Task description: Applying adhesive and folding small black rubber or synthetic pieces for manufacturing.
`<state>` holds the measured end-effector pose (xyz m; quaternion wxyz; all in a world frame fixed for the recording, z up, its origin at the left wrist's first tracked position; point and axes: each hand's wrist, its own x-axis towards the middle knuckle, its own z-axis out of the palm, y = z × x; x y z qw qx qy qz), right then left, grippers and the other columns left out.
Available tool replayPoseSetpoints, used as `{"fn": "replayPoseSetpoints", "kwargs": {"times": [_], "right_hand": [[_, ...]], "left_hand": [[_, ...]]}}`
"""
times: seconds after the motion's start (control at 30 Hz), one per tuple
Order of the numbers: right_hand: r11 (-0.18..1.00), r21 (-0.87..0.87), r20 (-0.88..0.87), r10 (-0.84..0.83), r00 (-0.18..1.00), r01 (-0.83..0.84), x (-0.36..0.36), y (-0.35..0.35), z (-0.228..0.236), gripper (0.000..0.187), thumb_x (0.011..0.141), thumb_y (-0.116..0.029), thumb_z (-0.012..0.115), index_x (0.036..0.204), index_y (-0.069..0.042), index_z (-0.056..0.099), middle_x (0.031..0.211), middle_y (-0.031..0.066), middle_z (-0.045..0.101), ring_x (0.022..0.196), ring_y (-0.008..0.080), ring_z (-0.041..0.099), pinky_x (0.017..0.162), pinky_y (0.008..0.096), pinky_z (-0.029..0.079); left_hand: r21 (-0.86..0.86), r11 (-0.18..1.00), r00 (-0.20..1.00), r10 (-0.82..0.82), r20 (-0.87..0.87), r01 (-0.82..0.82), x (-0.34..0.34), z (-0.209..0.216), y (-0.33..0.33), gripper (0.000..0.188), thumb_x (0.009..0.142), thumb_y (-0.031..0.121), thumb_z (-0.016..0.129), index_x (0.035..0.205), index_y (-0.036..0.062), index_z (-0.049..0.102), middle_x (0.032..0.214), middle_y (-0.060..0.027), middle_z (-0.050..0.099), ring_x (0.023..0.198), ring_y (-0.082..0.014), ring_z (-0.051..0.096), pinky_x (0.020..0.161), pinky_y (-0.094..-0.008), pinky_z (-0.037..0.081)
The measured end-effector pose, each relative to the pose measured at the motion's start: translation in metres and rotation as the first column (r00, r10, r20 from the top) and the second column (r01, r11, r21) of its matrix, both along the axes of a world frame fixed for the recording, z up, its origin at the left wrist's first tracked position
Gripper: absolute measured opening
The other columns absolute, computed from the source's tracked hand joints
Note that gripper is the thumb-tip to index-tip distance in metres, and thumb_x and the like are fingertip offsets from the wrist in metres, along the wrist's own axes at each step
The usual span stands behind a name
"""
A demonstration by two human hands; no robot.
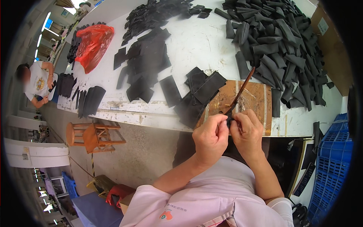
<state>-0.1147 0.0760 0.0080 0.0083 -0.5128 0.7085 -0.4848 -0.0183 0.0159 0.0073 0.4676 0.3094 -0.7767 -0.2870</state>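
Observation:
My left hand (211, 137) and my right hand (246, 130) meet close together at the table's front edge. Thumbs and fingers of both pinch a small piece of black fabric (229, 120), mostly hidden between them. Just beyond the fingertips, a slim pointed brown stick (242, 90) rises at a slant above a brown board (261, 102). Whether the fabric touches the stick's lower end I cannot tell. Flat black fabric pieces (206, 87) overlap the board's left side. A large heap of rolled black fabric tubes (276, 41) lies at the far right.
More flat black pieces (147, 56) spread over the white table (200, 41). A red plastic bag (94, 43) lies at the left. A cardboard box (329, 41) and blue crates (329, 166) stand at the right. Wooden stools (94, 138) and another person (38, 81) are at the left.

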Motion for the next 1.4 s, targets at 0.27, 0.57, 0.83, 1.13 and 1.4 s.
{"fn": "replayPoseSetpoints", "kwargs": {"times": [0.27,0.57,0.83,1.13,1.4], "right_hand": [[0.978,-0.106,0.887,0.175,0.428,-0.180,-0.006,0.006,0.003,0.002,0.073,-0.001,0.062,0.073,0.001,0.060,0.064,0.0001,0.051,0.053,0.0054,0.042,0.045,0.0198,0.033],[0.909,-0.310,0.948,0.270,-0.170,-0.280,0.002,0.002,0.002,0.012,0.080,-0.013,0.060,0.076,-0.006,0.052,0.062,-0.0025,0.046,0.053,0.0066,0.041,0.048,0.0187,0.033],[0.882,-0.384,0.923,0.371,-0.100,-0.272,-0.007,0.009,0.010,0.014,0.081,-0.017,0.061,0.076,-0.007,0.052,0.071,-0.0043,0.049,0.064,0.0042,0.042,0.059,0.0170,0.035],[0.838,-0.434,0.785,0.532,0.317,-0.330,-0.023,0.006,0.021,0.010,0.081,-0.010,0.058,0.076,-0.003,0.052,0.093,0.0038,0.048,0.072,0.0066,0.044,0.063,0.0196,0.038],[0.948,-0.162,0.585,0.315,0.747,-0.273,-0.034,-0.007,0.062,0.013,0.081,-0.011,0.058,0.074,-0.002,0.051,0.074,0.0000,0.050,0.064,0.0059,0.042,0.054,0.0193,0.034]], "left_hand": [[0.705,-0.025,0.690,-0.186,-0.699,0.708,0.024,0.006,-0.030,0.020,0.071,-0.007,0.056,0.089,-0.0005,0.051,0.080,-0.0049,0.058,0.069,-0.0036,0.051,0.054,-0.0153,0.039],[0.568,0.812,0.982,-0.029,-0.187,0.132,0.006,0.004,-0.007,0.018,0.071,-0.011,0.048,0.086,-0.0031,0.054,0.073,-0.0034,0.058,0.055,-0.0023,0.048,0.048,-0.0158,0.039],[0.707,-0.015,0.698,-0.151,-0.700,0.707,0.022,0.031,-0.025,0.031,0.073,-0.010,0.050,0.103,-0.0020,0.047,0.076,-0.0071,0.057,0.049,-0.0022,0.043,0.038,-0.0146,0.029],[0.563,0.627,0.842,-0.369,-0.394,0.539,0.014,0.037,-0.005,0.029,0.079,-0.004,0.055,0.107,-0.0043,0.048,0.090,-0.0071,0.054,0.074,-0.0074,0.053,0.061,-0.0182,0.044],[0.578,0.579,0.771,-0.146,-0.619,0.574,-0.012,0.061,-0.015,0.011,0.081,0.003,0.057,0.089,-0.0016,0.051,0.079,-0.0078,0.058,0.047,-0.0024,0.042,0.038,-0.0148,0.033]]}}
